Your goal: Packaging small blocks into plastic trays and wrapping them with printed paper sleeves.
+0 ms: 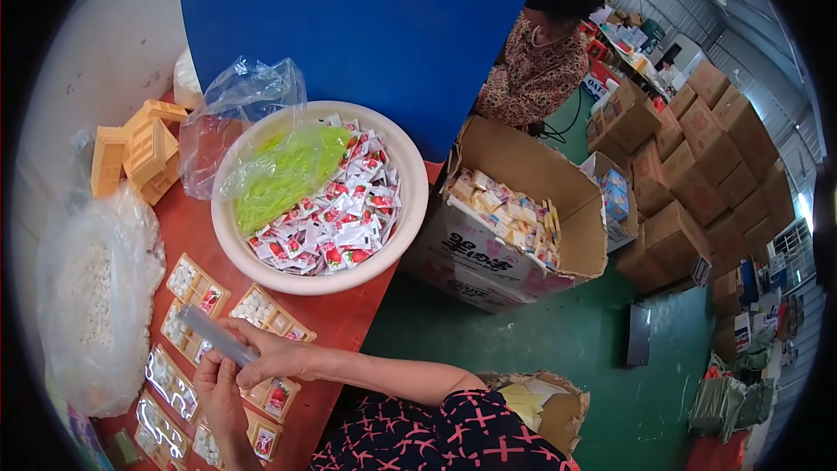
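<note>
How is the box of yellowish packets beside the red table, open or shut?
Open: the box gapes upward, packets showing inside.

i am seeing a long, narrow, greyish translucent plastic bundle (214,331) slanting from far left to near right, its near end being held in the right hand (266,356); i am not making out whether it is rolled or stacked. its far end is passing over tan compartmented trays (207,272), which are lying close together on the left. they are carrying small white pellets (182,280) and red-and-white sachets (210,298). nearer and farther left, glossy clear film (172,381) is covering some trays.
</note>
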The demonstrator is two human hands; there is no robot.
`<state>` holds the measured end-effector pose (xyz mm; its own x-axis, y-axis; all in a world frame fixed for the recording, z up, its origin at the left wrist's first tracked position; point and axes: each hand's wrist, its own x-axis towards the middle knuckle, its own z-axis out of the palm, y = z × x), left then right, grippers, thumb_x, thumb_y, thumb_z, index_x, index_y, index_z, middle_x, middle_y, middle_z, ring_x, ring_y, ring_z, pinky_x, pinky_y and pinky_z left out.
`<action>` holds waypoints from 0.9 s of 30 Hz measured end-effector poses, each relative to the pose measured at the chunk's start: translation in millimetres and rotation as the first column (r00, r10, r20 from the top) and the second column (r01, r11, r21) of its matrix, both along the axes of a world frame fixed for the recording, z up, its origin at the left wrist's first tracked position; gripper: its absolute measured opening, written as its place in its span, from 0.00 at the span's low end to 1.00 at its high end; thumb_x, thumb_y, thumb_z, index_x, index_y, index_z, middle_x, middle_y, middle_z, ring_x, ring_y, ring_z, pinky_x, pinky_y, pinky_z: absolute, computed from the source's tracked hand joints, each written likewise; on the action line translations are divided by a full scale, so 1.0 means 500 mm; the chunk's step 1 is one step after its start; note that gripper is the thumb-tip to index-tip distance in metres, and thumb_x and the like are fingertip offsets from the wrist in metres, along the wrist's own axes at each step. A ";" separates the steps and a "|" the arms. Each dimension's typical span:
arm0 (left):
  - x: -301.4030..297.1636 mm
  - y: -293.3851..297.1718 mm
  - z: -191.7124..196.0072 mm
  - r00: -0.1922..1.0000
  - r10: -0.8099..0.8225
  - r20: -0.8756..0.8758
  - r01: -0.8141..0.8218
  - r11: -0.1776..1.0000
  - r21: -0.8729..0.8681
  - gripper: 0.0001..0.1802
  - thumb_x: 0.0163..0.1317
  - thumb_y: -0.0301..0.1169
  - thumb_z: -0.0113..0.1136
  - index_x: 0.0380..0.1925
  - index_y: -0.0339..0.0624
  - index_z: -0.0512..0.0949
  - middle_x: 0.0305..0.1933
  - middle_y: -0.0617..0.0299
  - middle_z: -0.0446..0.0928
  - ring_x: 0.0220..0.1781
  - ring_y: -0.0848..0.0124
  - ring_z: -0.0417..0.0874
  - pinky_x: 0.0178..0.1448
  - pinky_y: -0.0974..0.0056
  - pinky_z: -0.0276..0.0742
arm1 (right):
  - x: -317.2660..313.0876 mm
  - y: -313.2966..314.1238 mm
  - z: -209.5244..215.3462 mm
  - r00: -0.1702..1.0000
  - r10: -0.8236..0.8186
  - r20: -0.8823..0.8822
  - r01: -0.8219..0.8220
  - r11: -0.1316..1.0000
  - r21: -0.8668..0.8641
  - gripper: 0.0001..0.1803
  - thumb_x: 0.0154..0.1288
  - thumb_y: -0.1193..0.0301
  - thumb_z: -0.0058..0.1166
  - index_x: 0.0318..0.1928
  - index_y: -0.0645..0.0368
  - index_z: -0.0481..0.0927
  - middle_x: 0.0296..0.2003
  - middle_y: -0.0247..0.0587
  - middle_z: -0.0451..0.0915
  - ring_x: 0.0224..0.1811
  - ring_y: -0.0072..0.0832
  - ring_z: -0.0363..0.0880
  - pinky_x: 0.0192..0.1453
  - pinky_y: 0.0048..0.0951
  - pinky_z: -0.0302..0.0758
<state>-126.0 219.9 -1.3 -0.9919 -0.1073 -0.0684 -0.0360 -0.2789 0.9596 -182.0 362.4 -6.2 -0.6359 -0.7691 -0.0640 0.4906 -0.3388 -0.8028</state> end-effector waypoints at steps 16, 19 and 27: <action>0.051 0.041 0.025 0.994 0.080 -0.072 -0.085 0.995 -0.057 0.08 0.57 0.28 0.58 0.27 0.38 0.69 0.32 0.63 0.74 0.35 0.77 0.75 0.43 0.74 0.70 | 0.013 0.023 0.033 0.987 0.159 -0.036 -0.156 0.984 0.086 0.58 0.32 0.66 0.64 0.66 0.57 0.45 0.47 0.41 0.66 0.51 0.30 0.66 0.54 0.28 0.65; 0.068 0.034 0.020 0.987 0.136 -0.087 -0.140 0.989 -0.043 0.08 0.57 0.28 0.59 0.27 0.38 0.70 0.31 0.64 0.74 0.34 0.77 0.74 0.41 0.74 0.69 | 0.022 0.003 0.029 0.979 0.202 -0.009 -0.200 0.976 0.084 0.58 0.32 0.67 0.64 0.66 0.57 0.45 0.49 0.42 0.66 0.54 0.30 0.65 0.55 0.28 0.65; 0.098 0.026 0.051 0.963 0.267 0.024 -0.238 0.893 -0.382 0.03 0.54 0.21 0.51 0.26 0.34 0.75 0.24 0.66 0.73 0.26 0.79 0.71 0.30 0.74 0.66 | 0.048 -0.017 0.028 0.996 0.090 -0.017 -0.087 0.988 0.131 0.50 0.39 0.77 0.58 0.66 0.58 0.48 0.45 0.39 0.68 0.44 0.25 0.71 0.44 0.25 0.72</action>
